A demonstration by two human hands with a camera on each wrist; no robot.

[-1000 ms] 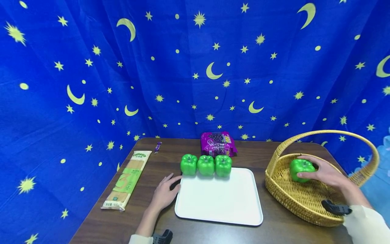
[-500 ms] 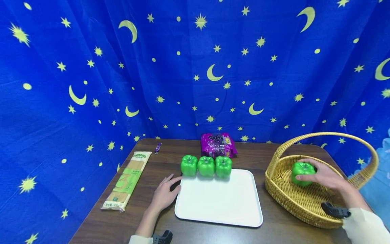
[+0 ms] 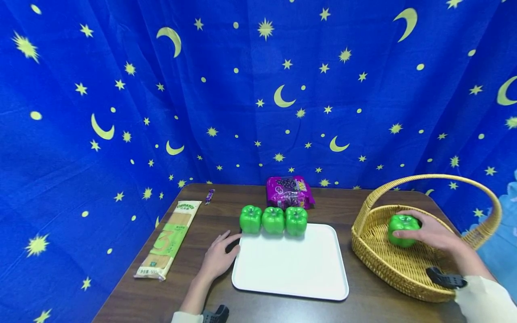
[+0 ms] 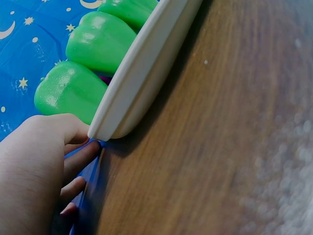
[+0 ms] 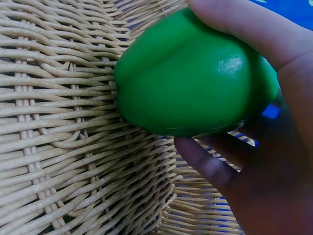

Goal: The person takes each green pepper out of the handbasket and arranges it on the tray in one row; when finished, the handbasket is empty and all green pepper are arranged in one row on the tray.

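Observation:
Inside the wicker basket [image 3: 397, 273] on the right, my right hand [image 3: 432, 229] grips a shiny green bell pepper [image 3: 404, 231]. In the right wrist view the thumb lies along one side of this pepper [image 5: 181, 78] and fingers curl at the other, its end against or just by the weave. My left hand [image 3: 219, 256] rests at the left edge of a white tray [image 3: 291, 269], fingers loosely extended, touching the rim near its far corner. Several more green peppers line that tray's far edge: left [image 3: 250, 219], middle [image 3: 273, 220] and right [image 3: 296, 220].
Behind the peppers lies a purple snack bag [image 3: 287, 192] with grapes printed on it. A long noodle packet [image 3: 169, 240] lies at the table's left side, with a small purple wrapped piece [image 3: 209, 196] beyond it. The basket's tall handle [image 3: 432, 176] arches over my right hand.
My right hand and the pepper it grips have shifted slightly right and nearer, lower within the basket. The left hand, tray and lined-up peppers have stayed put.

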